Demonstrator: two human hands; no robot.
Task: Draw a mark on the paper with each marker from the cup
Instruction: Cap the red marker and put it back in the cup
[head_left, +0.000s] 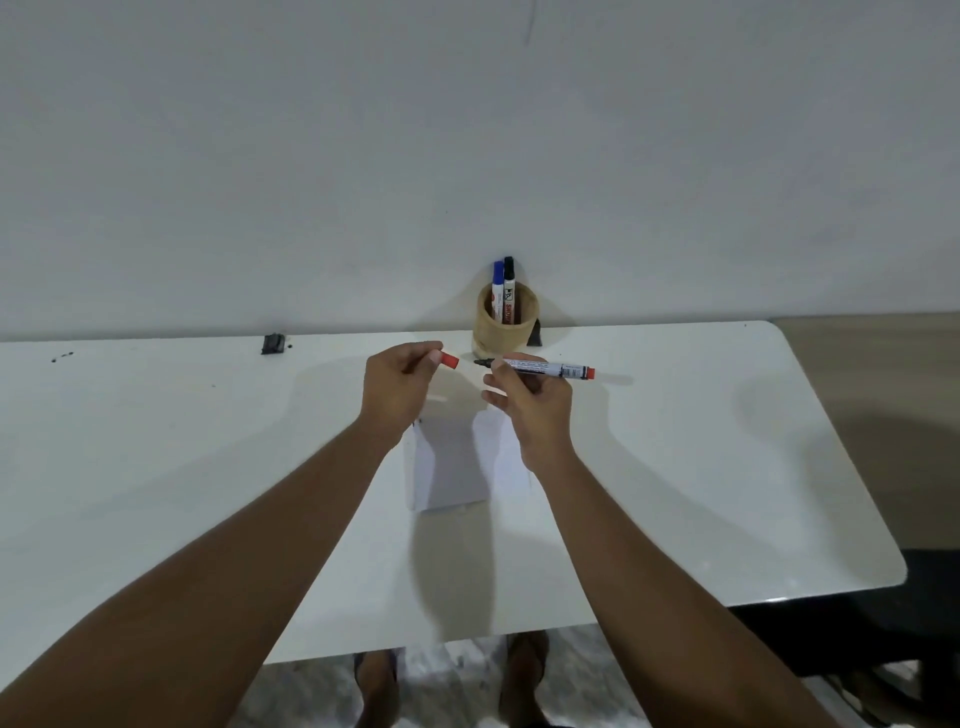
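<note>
Nearest the camera, two bare forearms reach out from the bottom edge over a white table (156, 467), which spans most of the view and butts against a pale wall at its far edge. Below the table's near edge a pair of feet in sandals (524, 675) stands on a speckled floor.

A white sheet of paper (452, 467) lies flat near the table's middle, partly under both wrists. Beyond it, at the far edge against the wall, stands a tan cup (506, 325) holding a blue-capped marker (498, 288) and a black-capped marker (509, 286), both upright.

The right hand (530, 400) grips a red marker (545, 369) by its barrel, held level above the table, its dark bared tip pointing left and its red end to the right. The left hand (400, 384) pinches the red cap (448, 359) between fingertips, just left of the tip and apart from it.

A small black object (274, 344) sits at the far left edge.
</note>
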